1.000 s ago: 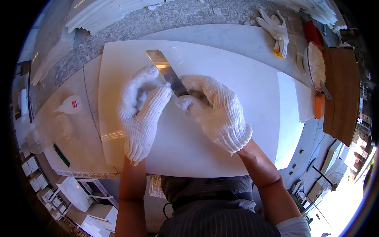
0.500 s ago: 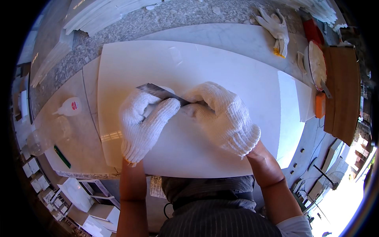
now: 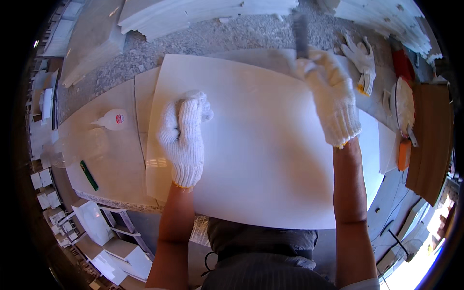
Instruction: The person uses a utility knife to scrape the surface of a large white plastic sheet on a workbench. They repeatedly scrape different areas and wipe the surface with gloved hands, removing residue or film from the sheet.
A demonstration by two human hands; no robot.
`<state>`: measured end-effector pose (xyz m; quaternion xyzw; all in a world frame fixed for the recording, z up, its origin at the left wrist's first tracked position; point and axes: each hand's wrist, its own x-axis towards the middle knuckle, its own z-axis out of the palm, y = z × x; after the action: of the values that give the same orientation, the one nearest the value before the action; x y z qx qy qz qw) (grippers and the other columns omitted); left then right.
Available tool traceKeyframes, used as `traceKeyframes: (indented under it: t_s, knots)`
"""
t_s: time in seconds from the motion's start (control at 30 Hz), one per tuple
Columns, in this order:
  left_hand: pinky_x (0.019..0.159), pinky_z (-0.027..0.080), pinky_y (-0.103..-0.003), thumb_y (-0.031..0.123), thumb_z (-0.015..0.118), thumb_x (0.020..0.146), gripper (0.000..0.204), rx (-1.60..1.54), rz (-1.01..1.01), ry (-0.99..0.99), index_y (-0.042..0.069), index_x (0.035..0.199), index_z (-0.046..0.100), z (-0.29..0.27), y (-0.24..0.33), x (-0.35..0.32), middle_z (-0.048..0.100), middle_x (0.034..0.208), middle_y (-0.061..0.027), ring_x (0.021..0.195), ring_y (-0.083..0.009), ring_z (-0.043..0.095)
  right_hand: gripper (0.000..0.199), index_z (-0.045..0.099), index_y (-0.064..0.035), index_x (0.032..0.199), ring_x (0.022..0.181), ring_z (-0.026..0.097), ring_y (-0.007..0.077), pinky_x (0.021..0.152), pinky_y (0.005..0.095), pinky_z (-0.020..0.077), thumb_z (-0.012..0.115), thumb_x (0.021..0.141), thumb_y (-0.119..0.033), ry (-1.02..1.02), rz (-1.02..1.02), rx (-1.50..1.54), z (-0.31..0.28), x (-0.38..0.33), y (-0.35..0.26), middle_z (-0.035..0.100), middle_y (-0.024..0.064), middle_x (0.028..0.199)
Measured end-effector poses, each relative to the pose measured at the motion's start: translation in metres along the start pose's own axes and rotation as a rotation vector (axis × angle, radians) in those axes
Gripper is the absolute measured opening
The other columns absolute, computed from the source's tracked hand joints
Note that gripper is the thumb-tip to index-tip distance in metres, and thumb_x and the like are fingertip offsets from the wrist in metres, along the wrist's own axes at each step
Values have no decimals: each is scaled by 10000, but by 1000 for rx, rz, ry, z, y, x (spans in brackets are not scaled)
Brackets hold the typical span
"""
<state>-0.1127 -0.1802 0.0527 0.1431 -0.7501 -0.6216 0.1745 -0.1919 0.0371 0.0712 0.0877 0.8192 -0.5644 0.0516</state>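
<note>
A large, glossy white panel (image 3: 251, 145) lies before me on the work surface. Over its left part, my left hand (image 3: 183, 135) in a white knitted glove is closed; whatever its curled fingers may hold cannot be made out. Gloved as well, my right hand (image 3: 331, 94) is raised at the panel's far right edge. Its fingers are closed round a flat metal blade (image 3: 300, 36), which points away from me and is smeared by motion.
At left are a white squeeze bottle (image 3: 115, 119) and a green utility knife (image 3: 89, 175). Far right hold a spare glove (image 3: 361, 60), a round pan of pale paste (image 3: 405, 106), an orange block (image 3: 404, 154) and a cardboard box (image 3: 430, 140). Stacked slabs (image 3: 193, 17) stand behind.
My hands have come apart. The right one has carried the blade away to the far right, while the left has lost touch with the blade and stays over the panel's left part.
</note>
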Motion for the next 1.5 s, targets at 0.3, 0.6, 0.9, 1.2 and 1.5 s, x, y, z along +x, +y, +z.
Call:
traceKeyframes:
  t_s: [0.3, 0.6, 0.9, 1.2, 1.5]
  knots:
    - [830, 555, -299, 116, 620, 1004, 220, -85, 22, 28, -31, 1166, 642, 5, -13, 5, 671, 1059, -88, 909, -148, 644, 259, 700, -2, 1144, 673, 538, 90, 619, 269, 463, 627, 988, -195, -144, -85, -107, -8, -6, 13, 619, 15, 767]
    - [1124, 366, -538, 451, 783, 801, 734, 799, 749, -398, 112, 1399, 528, 21, -20, 25, 523, 1430, -169, 1336, -393, 469, 300, 681, -1, 1229, 637, 494, 65, 577, 251, 430, 614, 991, -171, -103, -29, 50, 4, -3, -2, 578, -5, 756]
    - [1126, 386, -523, 387, 715, 879, 521, 620, 919, -275, 124, 1317, 607, 39, -15, 74, 544, 1409, -145, 1330, -360, 492, 317, 656, -15, 1291, 664, 505, 58, 573, 228, 426, 595, 1001, -127, 94, -80, 115, -22, -17, 14, 585, 5, 819]
    - [1164, 335, -559, 397, 673, 905, 522, 998, 745, -292, 132, 1345, 578, 9, -21, 92, 549, 1395, -157, 1374, -373, 454, 346, 644, -18, 1323, 681, 518, 59, 591, 225, 439, 611, 989, -101, 43, -82, 157, -16, -32, 8, 608, 8, 862]
    - [1202, 279, -516, 453, 584, 950, 446, 918, 842, -704, 151, 1268, 662, 11, -15, 51, 582, 1420, -96, 1373, -336, 467, 341, 642, 22, 1292, 686, 528, 81, 620, 252, 460, 619, 964, -69, 20, -130, -29, -17, -28, 4, 617, 41, 847]
